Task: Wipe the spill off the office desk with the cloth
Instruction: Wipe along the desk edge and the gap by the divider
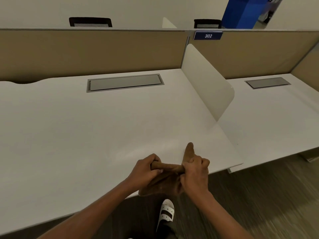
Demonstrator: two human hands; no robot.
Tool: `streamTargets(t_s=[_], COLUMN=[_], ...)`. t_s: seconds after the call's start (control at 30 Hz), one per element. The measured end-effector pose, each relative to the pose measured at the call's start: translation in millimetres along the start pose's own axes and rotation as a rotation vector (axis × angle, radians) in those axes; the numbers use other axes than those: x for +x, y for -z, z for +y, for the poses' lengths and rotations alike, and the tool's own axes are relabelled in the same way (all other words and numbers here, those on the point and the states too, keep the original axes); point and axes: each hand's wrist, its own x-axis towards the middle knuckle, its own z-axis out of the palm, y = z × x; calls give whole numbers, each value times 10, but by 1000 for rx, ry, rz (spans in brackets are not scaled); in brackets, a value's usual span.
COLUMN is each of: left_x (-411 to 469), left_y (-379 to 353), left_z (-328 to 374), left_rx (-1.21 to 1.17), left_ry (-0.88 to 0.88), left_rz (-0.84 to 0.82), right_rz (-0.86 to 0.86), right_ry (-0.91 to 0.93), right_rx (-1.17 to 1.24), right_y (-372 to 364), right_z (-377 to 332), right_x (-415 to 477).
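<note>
The white worktop (86, 135) fills most of the view, bounded at the back by a tan partition (86, 50) and on the right by a white divider panel (205, 80). A grey cable hatch (125, 82) is set flush into the worktop near the back. No spill can be made out on the surface. Both bare forearms reach in from the bottom edge and meet at the front edge of the worktop. The left hand (145, 169) and the right hand (195, 173) are each closed in a fist on the brown cloth (165, 185). Between the fists the cloth forms a rolled section running left to right; one end sticks up past the right hand, and the remainder hangs below over the worktop edge. A white sandal (166, 210) shows on the floor beneath.
</note>
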Motion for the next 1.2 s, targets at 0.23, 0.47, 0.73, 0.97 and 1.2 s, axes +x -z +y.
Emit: streamTargets(t_s=[0.23, 0.47, 0.73, 0.97, 1.2], left_x=[-142, -279, -444, -367, 53], left_y=[-149, -291, -160, -63, 54], left_z=[492, 530, 284, 290, 207], left_rx=[-57, -27, 57, -161, -178], left_ry=[-203, -267, -229, -150, 41], left_rz=[-82, -174, -181, -68, 197], right_rz=[161, -187, -402, 111, 304], right_ry=[-80, -275, -618, -738, -256], right_rx=[21, 139, 817, 989, 637], right_y=[485, 377, -25, 17, -143], right_z=[371, 487, 120, -96, -122], right_x=[-473, -636, -744, -620, 7])
